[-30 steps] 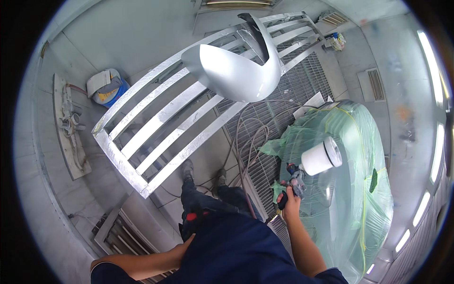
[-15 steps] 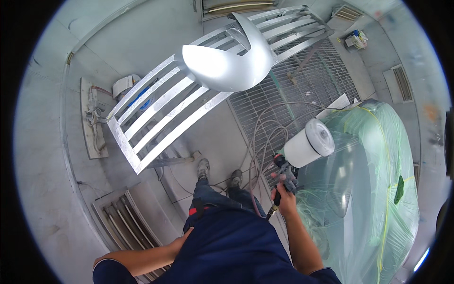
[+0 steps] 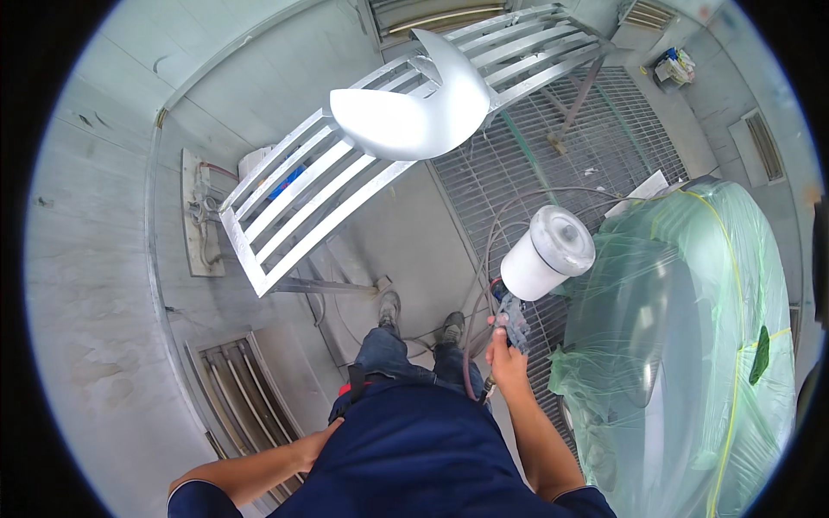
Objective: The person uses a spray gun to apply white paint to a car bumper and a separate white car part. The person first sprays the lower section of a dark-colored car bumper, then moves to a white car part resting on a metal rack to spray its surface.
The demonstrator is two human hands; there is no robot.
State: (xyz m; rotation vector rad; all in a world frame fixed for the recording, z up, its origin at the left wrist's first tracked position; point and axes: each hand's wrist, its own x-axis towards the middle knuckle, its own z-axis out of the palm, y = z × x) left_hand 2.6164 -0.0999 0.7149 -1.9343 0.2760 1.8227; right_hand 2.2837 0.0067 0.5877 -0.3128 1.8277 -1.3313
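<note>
My right hand [image 3: 508,358] is wrapped round the handle of a paint spray gun [image 3: 515,324], with its white cup [image 3: 540,259] on top. A hose fitting [image 3: 489,388] hangs from the bottom of the grip. My left hand [image 3: 318,445] rests against my left hip, its fingers hidden by the dark blue shirt. Beyond the gun, a curved silver panel [image 3: 458,116] lies on a slatted metal rack [image 3: 324,207]. Right of the gun, apart from it, stands a rounded body part, probably of a car, wrapped in green masking film [image 3: 734,233].
A hose [image 3: 492,233] loops over the floor grating [image 3: 617,129] near the gun. A rack leg [image 3: 332,286] reaches the floor by my feet. Wall vents [image 3: 246,380] and a fixture board [image 3: 200,211] are on the left. A bin [image 3: 673,69] stands far right.
The spray gun in my right hand has moved left, away from the film-covered part. The view has shifted slightly, and my left hand stays at my hip.
</note>
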